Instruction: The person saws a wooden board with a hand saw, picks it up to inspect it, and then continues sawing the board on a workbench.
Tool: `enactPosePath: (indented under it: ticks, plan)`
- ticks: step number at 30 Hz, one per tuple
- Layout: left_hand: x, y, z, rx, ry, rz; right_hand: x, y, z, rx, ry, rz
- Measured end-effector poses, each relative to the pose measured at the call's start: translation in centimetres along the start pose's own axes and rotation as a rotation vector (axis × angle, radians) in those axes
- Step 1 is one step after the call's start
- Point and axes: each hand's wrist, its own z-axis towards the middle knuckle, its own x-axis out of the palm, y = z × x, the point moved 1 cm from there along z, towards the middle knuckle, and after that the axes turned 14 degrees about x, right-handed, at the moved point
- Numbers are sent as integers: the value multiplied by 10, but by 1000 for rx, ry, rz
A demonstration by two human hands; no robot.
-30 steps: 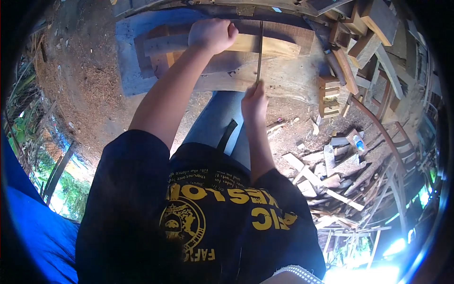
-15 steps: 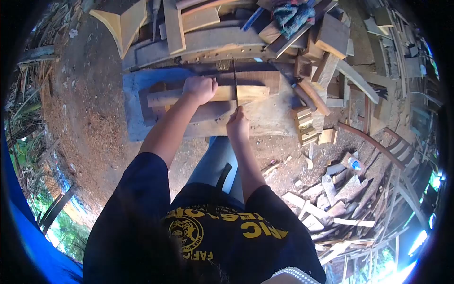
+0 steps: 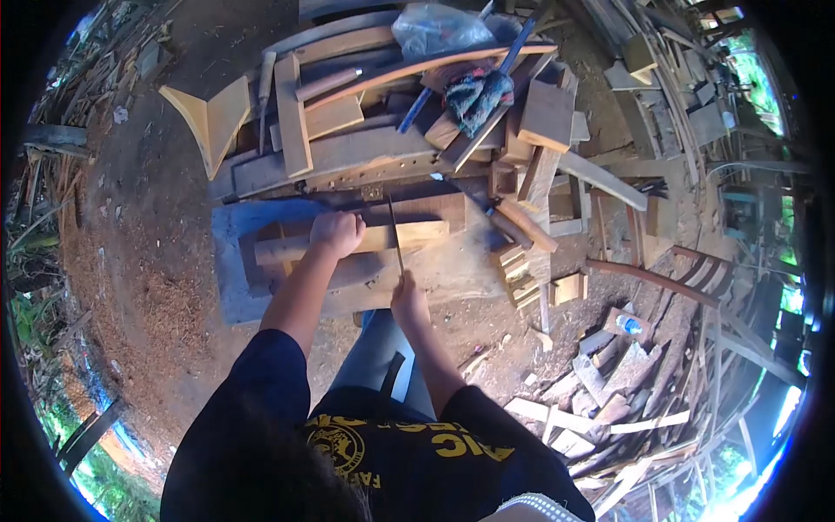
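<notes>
My left hand (image 3: 337,233) is closed over a pale wooden strip (image 3: 422,233), pressing it down on the worn work board (image 3: 452,274). In my right hand (image 3: 410,302) is a saw (image 3: 396,235), its thin dark blade seen edge-on. The blade crosses the strip to the right of my left hand and points away from me. Behind the strip lies a wider brown plank (image 3: 448,209). My fingers hide most of the saw's handle, and the depth of any cut cannot be made out.
Beyond the board lie long planks (image 3: 348,148), a chisel-like tool (image 3: 264,96), a crumpled cloth (image 3: 478,100) and a clear plastic bag (image 3: 439,30). Cut blocks (image 3: 548,113) are piled at right. Offcuts (image 3: 609,374) and a bottle (image 3: 628,324) lie on the ground nearer me.
The saw and my right hand have drawn back toward me across the strip. My left hand keeps its place on the wood. The head view has tilted upward, showing more of the far side.
</notes>
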Motion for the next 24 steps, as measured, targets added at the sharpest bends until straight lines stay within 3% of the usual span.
enactPosePath:
  ticks: [1, 3, 4, 8, 10, 17, 20, 22, 24]
  plan:
    - [-2, 0, -1, -11, 27, -5, 4, -14, -12, -159, -90, -6]
    - [-2, -1, -2, 3, -8, -12, -1, -31, -40, -105, -47, -47]
    - [-3, -1, -3, 12, -39, -16, -8, -29, -49, 113, 89, -84]
    - [-1, 0, -1, -27, 31, -9, -17, -7, -21, 61, -29, -1]
    - [-3, -2, -2, -18, 19, -4, -18, 7, 0, -64, -34, 62]
    - [-2, 2, 1, 16, -25, 36, -23, -21, -52, 24, 62, -69]
    - [-5, -2, -3, 9, 2, 5, -20, 0, -8, -49, 35, -4]
    - [-6, -5, -6, 65, -205, -36, -18, 16, 6, -32, 13, -26]
    - [-7, -7, -5, 48, -158, -25, -21, 18, 1, -18, -6, -37]
